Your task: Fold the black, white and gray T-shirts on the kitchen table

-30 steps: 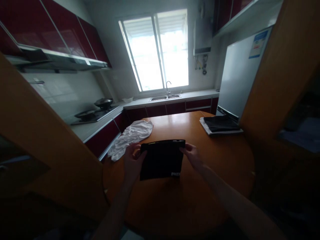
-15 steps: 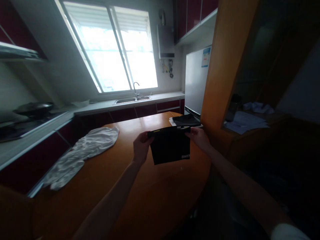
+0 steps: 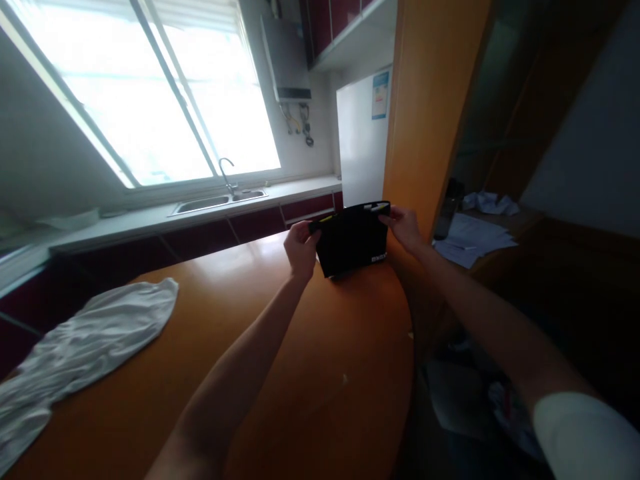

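I am observing one person working with two bare hands above a round-edged wooden worktop. The left hand is pinching the upper left corner of a folded black cloth, with thumb and fingers clamping on the fabric. The right hand is clamping on the upper right corner in the same manner. Both arms are reaching forward, and a pale sleeve is covering part of the right one.

The black cloth is hanging between the two hands, over the far right part of the worktop, near its curved edge. Its upper edge is tilting slightly, the right end sitting higher. White lettering is showing at the lower right corner; a pale label and a yellow mark are showing along the upper edge. Whether the lower edge is touching anything beneath, I cannot tell.

A crumpled white garment is lying on the left side of the worktop, well apart from both hands. Loose papers are resting on a surface to the right, beyond a wooden upright. Behind the worktop, a sink with a curved tap is standing below a bright window. A pale refrigerator is standing beyond the black cloth, bearing a blue-and-white sticker.
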A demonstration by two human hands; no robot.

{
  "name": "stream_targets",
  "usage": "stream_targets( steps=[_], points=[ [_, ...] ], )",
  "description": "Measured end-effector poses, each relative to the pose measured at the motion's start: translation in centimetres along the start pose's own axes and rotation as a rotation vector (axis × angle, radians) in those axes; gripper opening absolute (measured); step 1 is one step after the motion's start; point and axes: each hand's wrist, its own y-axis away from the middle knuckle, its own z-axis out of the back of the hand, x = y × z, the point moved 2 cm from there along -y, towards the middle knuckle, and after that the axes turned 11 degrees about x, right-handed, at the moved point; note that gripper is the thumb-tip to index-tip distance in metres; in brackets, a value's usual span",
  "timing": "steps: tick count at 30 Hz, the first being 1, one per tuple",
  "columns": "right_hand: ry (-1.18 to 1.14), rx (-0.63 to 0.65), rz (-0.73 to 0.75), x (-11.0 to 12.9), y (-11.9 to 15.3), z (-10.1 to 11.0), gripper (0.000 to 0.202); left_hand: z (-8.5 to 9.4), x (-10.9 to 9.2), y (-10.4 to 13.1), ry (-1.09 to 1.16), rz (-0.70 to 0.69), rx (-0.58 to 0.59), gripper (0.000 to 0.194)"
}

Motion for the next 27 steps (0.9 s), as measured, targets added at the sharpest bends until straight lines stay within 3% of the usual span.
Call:
stream_targets(
  steps=[5, 11, 13, 15, 18, 20, 23, 27],
  points=[
    [0.027, -0.081, 0.013, -3.9, -3.4, -0.4, 0.027, -1.7, 3.1, -2.3, -0.056, -0.045, -0.018, 0.027],
    [0.017, -0.037, 0.033, -8.0, -9.1, 0.4, 0.028, -2.3, 7.1, -5.6, -0.027, -0.050, 0.030, 0.030],
    [0.000, -0.009, -0.062, -9.9, -11.2, -0.4, 0.028, -2.0, 9.9, -7.1, 0.008, 0.036, -0.005, 0.031],
    [0.024, 0.020, -0.230, -12.5, -12.7, -2.1, 0.029, -1.4, 13.6, -8.1, 0.004, 0.230, -0.086, 0.031],
    [0.106, 0.048, -0.431, -16.8, -13.3, -5.1, 0.029, -0.2, 19.3, -8.1, -0.038, 0.551, -0.189, 0.029],
    [0.151, 0.037, -0.474, -19.2, -13.2, -6.6, 0.027, 0.6, 22.3, -7.6, -0.055, 0.653, -0.209, 0.027],
    [0.207, 0.023, -0.512, -21.9, -13.0, -7.4, 0.025, 1.3, 25.0, -7.0, -0.068, 0.687, -0.204, 0.029],
    [0.243, 0.045, -0.517, -23.0, -13.4, -7.5, 0.023, 1.6, 25.7, -7.1, -0.084, 0.683, -0.180, 0.034]
  ],
)
